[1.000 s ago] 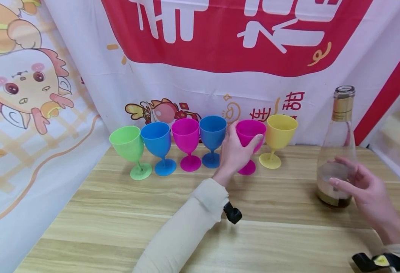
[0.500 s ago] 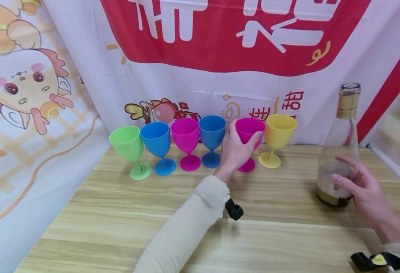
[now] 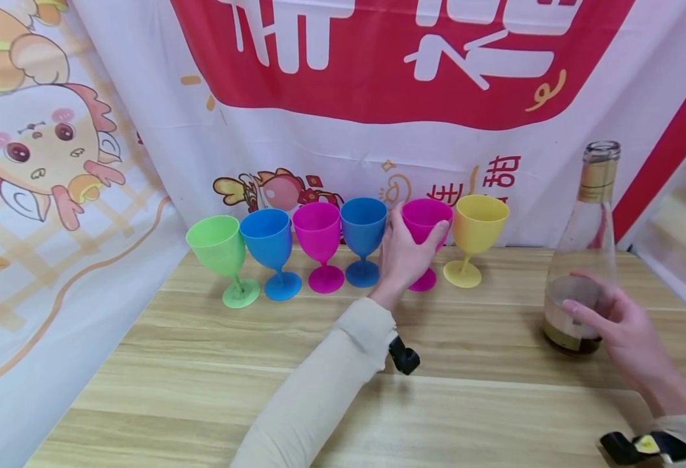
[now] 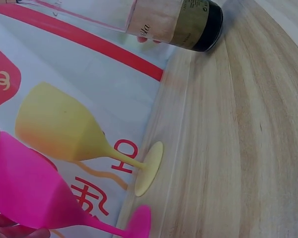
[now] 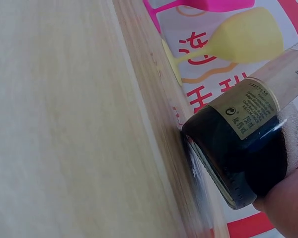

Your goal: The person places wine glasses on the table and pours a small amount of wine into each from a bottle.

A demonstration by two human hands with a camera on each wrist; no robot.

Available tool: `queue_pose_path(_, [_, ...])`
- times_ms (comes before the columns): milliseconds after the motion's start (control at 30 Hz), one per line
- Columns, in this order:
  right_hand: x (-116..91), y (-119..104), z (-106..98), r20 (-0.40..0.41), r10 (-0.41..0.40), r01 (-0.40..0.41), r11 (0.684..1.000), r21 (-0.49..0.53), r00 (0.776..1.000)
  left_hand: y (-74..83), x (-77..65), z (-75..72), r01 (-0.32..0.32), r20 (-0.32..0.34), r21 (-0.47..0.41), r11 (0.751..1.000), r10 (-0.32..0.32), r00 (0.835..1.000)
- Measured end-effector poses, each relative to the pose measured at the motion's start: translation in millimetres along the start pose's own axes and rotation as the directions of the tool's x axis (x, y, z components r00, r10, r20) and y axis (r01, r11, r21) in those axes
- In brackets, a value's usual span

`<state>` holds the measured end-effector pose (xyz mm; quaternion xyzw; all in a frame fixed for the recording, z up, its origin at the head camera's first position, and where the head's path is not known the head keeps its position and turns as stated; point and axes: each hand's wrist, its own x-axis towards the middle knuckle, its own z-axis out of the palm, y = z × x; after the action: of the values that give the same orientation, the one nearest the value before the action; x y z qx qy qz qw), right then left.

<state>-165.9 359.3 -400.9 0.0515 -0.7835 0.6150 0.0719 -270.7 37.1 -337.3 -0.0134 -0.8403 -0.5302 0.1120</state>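
Observation:
In the head view my left hand (image 3: 404, 255) holds the bowl of a magenta goblet (image 3: 427, 220), thumb on the near side and fingers round the far left. The left wrist view shows this magenta goblet (image 4: 32, 191) with its foot at the tabletop. To its right stands a yellow goblet (image 3: 479, 227). My right hand (image 3: 623, 325) grips the lower body of a clear glass wine bottle (image 3: 583, 250), which has a gold neck and some dark liquid at the bottom. Seen from the right wrist, the bottle's base (image 5: 221, 158) is close over the tabletop.
Left of the held goblet, a dark blue goblet (image 3: 363, 227), another magenta goblet (image 3: 317, 231), a bright blue goblet (image 3: 268, 239) and a green goblet (image 3: 219, 244) line the back of the wooden table (image 3: 203, 377). A printed cloth (image 3: 319, 143) hangs right behind the row.
My left hand has shifted the magenta goblet slightly back, towards the cloth. The bottle in my right hand has moved a little to the right and now leans slightly that way.

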Motion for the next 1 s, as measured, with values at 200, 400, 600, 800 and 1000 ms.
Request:
queue_pose_path(200, [0.3,-0.6,-0.7,-0.002,0.006,-0.006,0.990,-0.140,1.000,0.0,2.8,5.1,0.040,-0.019,-0.012,0.999,-0.040,0.999])
queue_pose_path(400, [0.2,1.3,-0.4,0.000,-0.019,0.018,0.990,-0.136,1.000,-1.7,4.6,8.5,0.049,-0.021,-0.013,0.999,-0.050,0.999])
queue_pose_path(600, [0.2,1.5,1.0,0.001,-0.010,0.010,0.961,-0.277,1.000,-10.5,-0.1,6.0,0.033,0.000,-0.041,0.999,-0.033,0.999])
queue_pose_path(800, [1.9,1.4,1.8,0.012,-0.022,0.025,0.972,-0.232,1.000,-24.8,-8.0,0.1,0.035,0.041,-0.048,0.998,-0.033,0.999])
queue_pose_path(1000, [2.5,0.5,3.4,0.016,-0.033,0.036,0.975,-0.217,0.999,-36.0,-21.3,-10.0,0.021,0.077,0.009,1.000,-0.021,0.997])
